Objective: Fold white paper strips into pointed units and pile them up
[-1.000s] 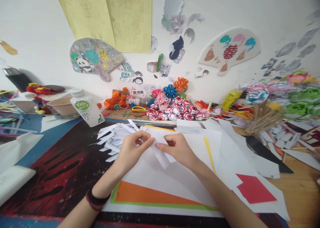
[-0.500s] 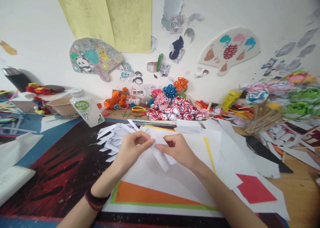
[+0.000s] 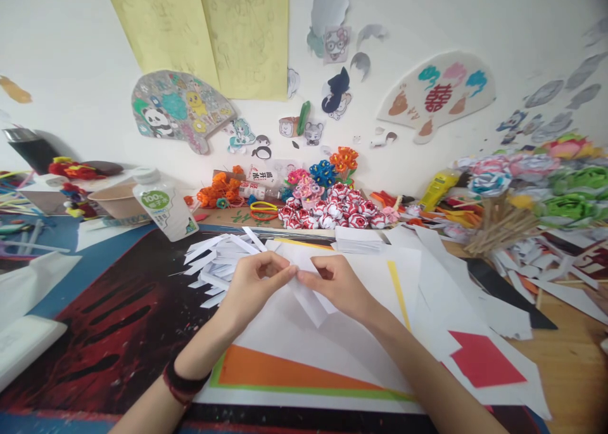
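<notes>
Between my two hands is a folded strip of white paper (image 3: 308, 299), held above the stacked sheets. My left hand (image 3: 259, 282) pinches it with thumb and forefinger from the left. From the right, my right hand (image 3: 339, 285) pinches it too, and the two thumb tips meet at the fold. One end of the strip angles down to the right below the thumbs; its upper part is partly hidden by my fingers. Under my hands lies a large white sheet (image 3: 280, 339) over orange paper (image 3: 275, 370) with a green edge. Left of my left hand is a pile of folded white strips (image 3: 213, 263).
A stack of small white papers (image 3: 358, 239) lies behind my right hand. Red-and-white paper flowers (image 3: 349, 209) line the wall. At left leans a white bottle (image 3: 166, 209). Red paper (image 3: 487, 360) and white offcuts (image 3: 503, 313) lie at right, beside a bundle of sticks (image 3: 496, 225).
My left thumb has slid slightly right to meet my right thumb at the fold. The paper has shifted a little under my fingers; everything else stays put.
</notes>
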A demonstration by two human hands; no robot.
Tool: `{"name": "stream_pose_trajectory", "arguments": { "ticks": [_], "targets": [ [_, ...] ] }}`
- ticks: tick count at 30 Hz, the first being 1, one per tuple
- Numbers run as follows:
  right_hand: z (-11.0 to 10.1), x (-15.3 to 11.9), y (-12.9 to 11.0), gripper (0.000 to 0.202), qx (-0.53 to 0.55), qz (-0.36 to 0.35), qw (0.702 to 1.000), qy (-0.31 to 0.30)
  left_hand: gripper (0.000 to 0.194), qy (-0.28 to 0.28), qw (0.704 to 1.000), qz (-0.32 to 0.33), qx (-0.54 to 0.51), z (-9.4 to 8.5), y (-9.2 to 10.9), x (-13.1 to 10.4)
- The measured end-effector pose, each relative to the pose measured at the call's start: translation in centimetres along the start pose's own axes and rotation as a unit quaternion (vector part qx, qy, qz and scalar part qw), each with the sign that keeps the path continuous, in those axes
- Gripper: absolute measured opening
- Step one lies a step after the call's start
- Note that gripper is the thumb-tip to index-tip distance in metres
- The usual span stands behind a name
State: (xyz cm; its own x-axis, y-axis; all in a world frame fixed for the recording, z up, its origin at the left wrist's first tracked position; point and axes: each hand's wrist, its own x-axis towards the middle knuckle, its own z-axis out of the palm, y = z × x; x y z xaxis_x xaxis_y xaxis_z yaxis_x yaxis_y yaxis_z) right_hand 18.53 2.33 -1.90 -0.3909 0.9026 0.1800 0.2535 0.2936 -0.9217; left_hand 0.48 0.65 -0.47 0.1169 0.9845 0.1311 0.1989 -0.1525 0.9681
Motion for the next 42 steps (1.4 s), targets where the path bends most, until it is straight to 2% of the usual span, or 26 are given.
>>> {"name": "stream_pose_trajectory", "arguments": {
  "ticks": [8,15,25,31,35,42],
  "targets": [
    [0.0,-0.2,-0.2,0.043,0.001,0.007,1.0,-0.008,0.021,0.006,0.999,0.042,0.015,-0.2,-0.1,0.0],
    [0.0,-0.3,-0.3,0.043,0.012,-0.001,1.0,-0.008,0.022,0.017,0.999,0.043,0.012,0.0,-0.2,-0.1],
    [-0.1,-0.3,-0.4,0.038,0.013,-0.005,1.0,-0.005,0.032,-0.062,0.988,0.082,0.119,-0.1,0.1,-0.1],
    [-0.2,-0.2,-0.4,0.043,0.021,-0.013,1.0,0.002,0.033,-0.038,0.983,0.11,0.144,0.4,0.0,-0.5],
    [-0.3,-0.1,-0.1,0.048,0.019,-0.039,0.999,0.024,0.034,-0.052,0.976,0.109,0.183,0.6,0.0,-0.6],
    [-0.3,-0.1,0.1,0.042,0.023,-0.008,1.0,0.02,0.034,-0.03,0.976,0.109,0.186,0.6,-0.4,-0.4]
  ]
}}
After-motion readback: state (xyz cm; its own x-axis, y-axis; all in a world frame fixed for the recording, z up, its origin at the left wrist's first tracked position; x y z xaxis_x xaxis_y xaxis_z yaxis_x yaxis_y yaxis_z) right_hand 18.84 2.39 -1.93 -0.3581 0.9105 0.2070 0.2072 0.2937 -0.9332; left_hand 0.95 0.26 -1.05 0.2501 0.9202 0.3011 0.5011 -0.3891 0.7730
